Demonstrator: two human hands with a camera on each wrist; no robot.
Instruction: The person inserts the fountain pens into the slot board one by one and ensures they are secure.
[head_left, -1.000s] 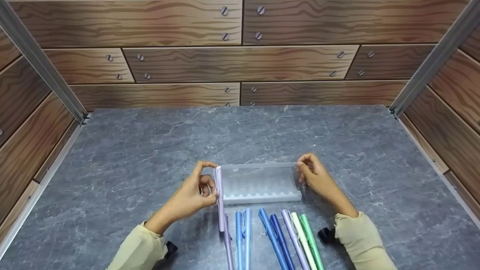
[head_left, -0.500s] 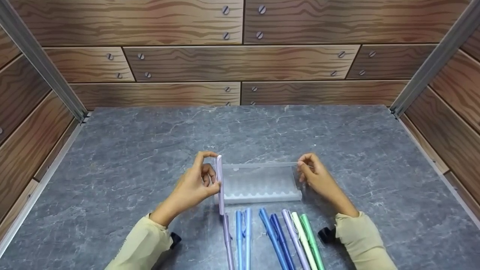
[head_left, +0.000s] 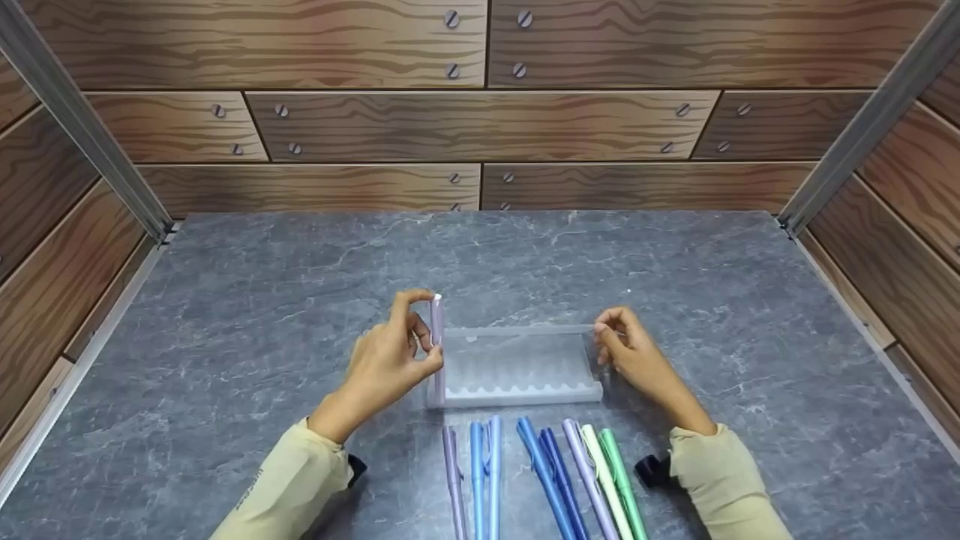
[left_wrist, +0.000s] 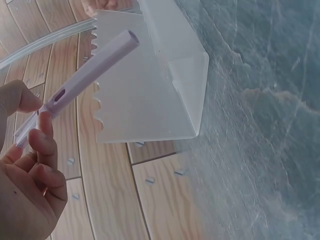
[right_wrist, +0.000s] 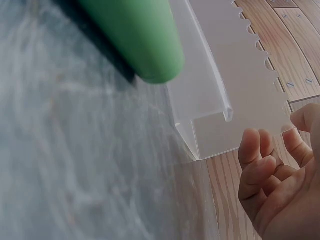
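A light purple pen (head_left: 437,321) is pinched between the thumb and fingers of my left hand (head_left: 384,361). It stands tilted in front of the left end of a clear, frosted plastic pen stand (head_left: 517,360) with scalloped notches. In the left wrist view the pen (left_wrist: 95,72) is apart from the table, its lower end pointing toward the stand (left_wrist: 145,100); whether they touch I cannot tell. My right hand (head_left: 634,352) pinches the stand's back right corner with thumb and index finger, and its other fingers curl loosely in the right wrist view.
In front of the stand lie several pens: a darker purple pen (head_left: 454,480), two blue ones, a blue pen (head_left: 544,476), a dark blue pen (head_left: 564,484), a lilac pen (head_left: 592,480), a pale green pen (head_left: 609,480) and a green pen (head_left: 624,480). Wood-patterned panels (head_left: 480,124) surround the grey table (head_left: 300,262).
My left hand has moved up and away from me with the light purple pen, whose lower end has left the loose pens for the stand's left end. My right hand keeps its place.
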